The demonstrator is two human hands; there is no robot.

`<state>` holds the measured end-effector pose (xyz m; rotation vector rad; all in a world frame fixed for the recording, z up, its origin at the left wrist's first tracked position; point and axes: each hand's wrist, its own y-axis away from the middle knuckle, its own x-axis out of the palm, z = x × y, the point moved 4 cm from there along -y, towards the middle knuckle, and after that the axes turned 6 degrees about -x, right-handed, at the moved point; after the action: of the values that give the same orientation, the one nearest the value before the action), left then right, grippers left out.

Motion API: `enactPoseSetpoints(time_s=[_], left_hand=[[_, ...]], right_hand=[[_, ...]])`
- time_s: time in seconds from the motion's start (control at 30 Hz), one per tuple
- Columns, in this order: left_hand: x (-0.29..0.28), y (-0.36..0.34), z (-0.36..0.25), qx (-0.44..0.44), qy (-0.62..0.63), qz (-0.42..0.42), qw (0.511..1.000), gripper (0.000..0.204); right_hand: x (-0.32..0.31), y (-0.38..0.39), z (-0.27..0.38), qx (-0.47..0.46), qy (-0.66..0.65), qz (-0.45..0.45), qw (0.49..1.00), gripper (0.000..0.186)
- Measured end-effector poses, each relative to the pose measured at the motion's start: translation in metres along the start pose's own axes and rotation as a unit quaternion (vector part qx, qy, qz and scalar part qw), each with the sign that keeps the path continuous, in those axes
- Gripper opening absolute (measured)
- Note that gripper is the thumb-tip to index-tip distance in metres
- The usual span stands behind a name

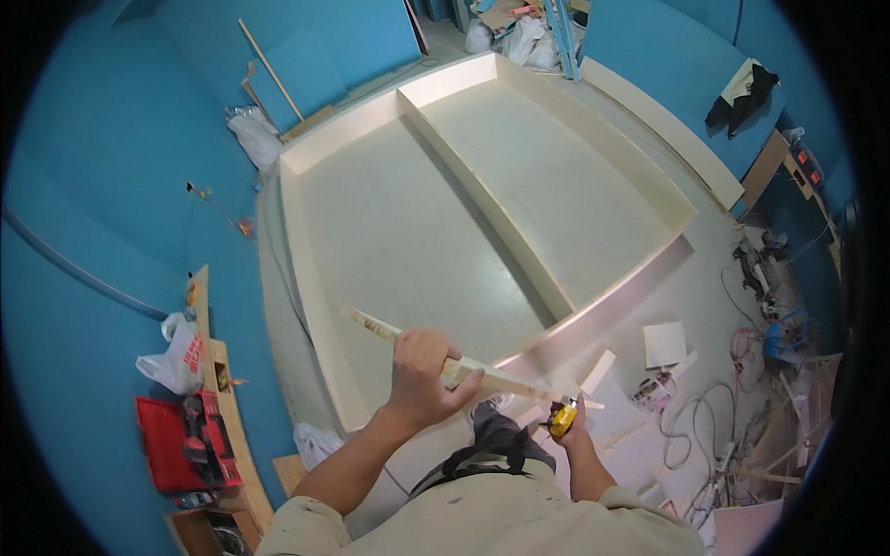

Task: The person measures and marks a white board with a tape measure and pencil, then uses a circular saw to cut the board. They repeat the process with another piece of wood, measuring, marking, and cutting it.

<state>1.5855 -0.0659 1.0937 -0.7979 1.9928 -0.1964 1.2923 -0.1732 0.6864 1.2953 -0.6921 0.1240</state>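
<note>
Head view: a pale, narrow wooden strip point(508, 379) is held aslant in front of the person's body, above the near edge of a large frame on the floor. The left hand point(424, 378) is closed around it, thumb toward the right, and covers a stretch of its length. The right hand point(573, 434) has its fingers curled around a small yellow tool point(562, 420) at the strip's right end; the tool hides part of the fingers, so I cannot tell whether they also touch the wood.

Beyond lies the pale wooden frame point(593, 137), split by one divider point(487, 204); arms and strip cover part of its near side. One shoe is partly hidden below the strip. At right, cables point(691, 435) run into a dim jumble, hard to make out. At left, a white bag point(174, 360) sits above an open red case point(167, 454). Blue walls point(93, 176) bend into the black rim, which cuts them off.
</note>
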Motion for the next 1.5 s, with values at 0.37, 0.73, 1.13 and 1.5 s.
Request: enactPoseSetpoints(time_s=[0.37, 0.73, 1.13, 1.5], left_hand=[[0.008, -0.066, 0.074, 0.007, 0.055, 0.114, 0.992, 0.027], [0.004, -0.093, 0.133, -0.017, 0.083, 0.146, 0.986, 0.025], [-0.030, -0.063, 0.444, -0.303, 0.171, 0.068, 0.935, 0.019], [-0.051, -0.018, 0.633, -0.647, 0.282, -0.136, 0.695, 0.040]], right_hand=[[0.007, -0.067, -0.018, 0.014, 0.083, -0.045, 0.995, 0.049], [0.038, -0.084, -0.029, 0.094, 0.074, -0.107, 0.987, 0.039], [0.197, -0.116, -0.043, -0.049, 0.194, -0.180, 0.963, 0.041], [0.478, -0.197, -0.020, -0.110, 0.425, -0.152, 0.886, 0.034]])
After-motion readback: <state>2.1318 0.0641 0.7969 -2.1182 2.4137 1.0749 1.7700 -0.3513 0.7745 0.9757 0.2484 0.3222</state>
